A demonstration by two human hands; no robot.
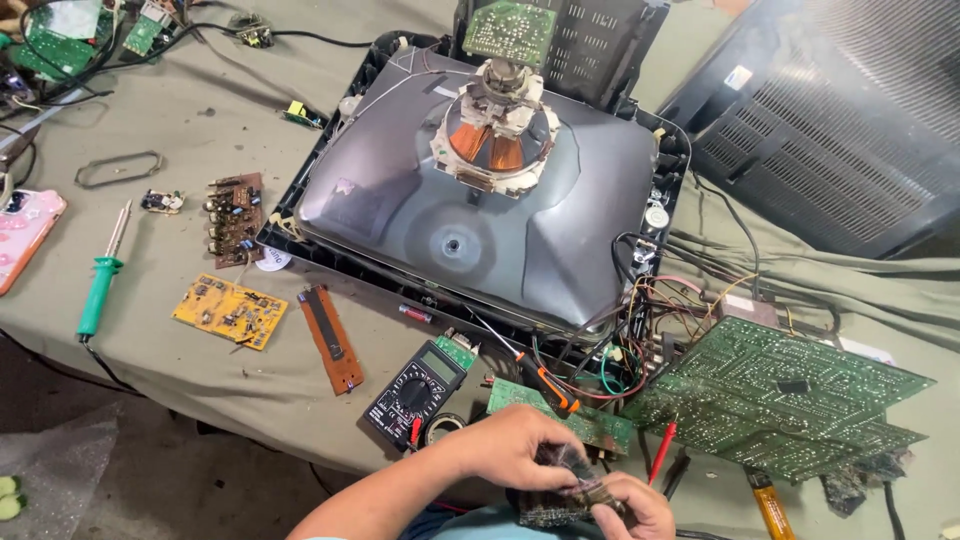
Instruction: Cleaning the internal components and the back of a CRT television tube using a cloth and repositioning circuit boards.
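Note:
Both my hands meet at the bottom edge of the head view. My left hand [510,450] and my right hand [632,506] together grip a small dark, dusty circuit board [560,492], partly hidden by my fingers. Just beyond them lie a black multimeter [415,392], a small green board [560,412] and an orange-handled screwdriver [552,388]. A red probe [661,450] rests to the right. Behind stands a picture tube [480,210] face down in its black frame, with a copper-wound yoke [495,130] on its neck.
A large green circuit board [780,400] with tangled wires lies right. A green-handled soldering iron [100,285], yellow board [230,311], brown boards [234,218] and a pink phone [25,235] lie left. A black rear cover [840,120] stands at back right. The table edge runs along the lower left.

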